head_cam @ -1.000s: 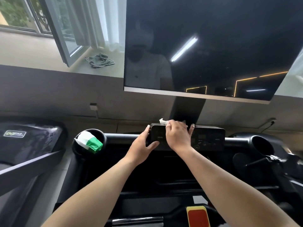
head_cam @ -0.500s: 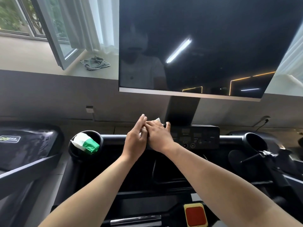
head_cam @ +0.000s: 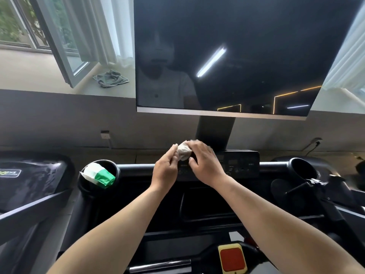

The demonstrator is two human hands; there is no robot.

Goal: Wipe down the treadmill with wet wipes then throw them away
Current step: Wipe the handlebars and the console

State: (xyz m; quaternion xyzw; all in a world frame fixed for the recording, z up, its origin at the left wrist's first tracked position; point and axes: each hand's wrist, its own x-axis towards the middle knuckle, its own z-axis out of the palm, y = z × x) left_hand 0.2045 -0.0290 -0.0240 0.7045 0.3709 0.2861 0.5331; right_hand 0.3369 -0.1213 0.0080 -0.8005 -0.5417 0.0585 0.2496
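Very little text is legible.

- Neighbouring machine, far left: logo badge [head_cam: 8, 173] on its black hood. Pale letters beside a green mark, cut off by the frame edge. The last letter looks like Z; the rest is unreadable.
- Treadmill control panel [head_cam: 241, 165]: rows of small pale captions and button symbols, with one short word at upper right. All are too small to read.
- Wet wipe pack [head_cam: 98, 175] in the left cup holder [head_cam: 116, 169]: green and white, print not legible.
- Red button [head_cam: 232, 259] in a yellow frame: no wording can be made out.
- Big screen [head_cam: 256, 56]: reflections only.
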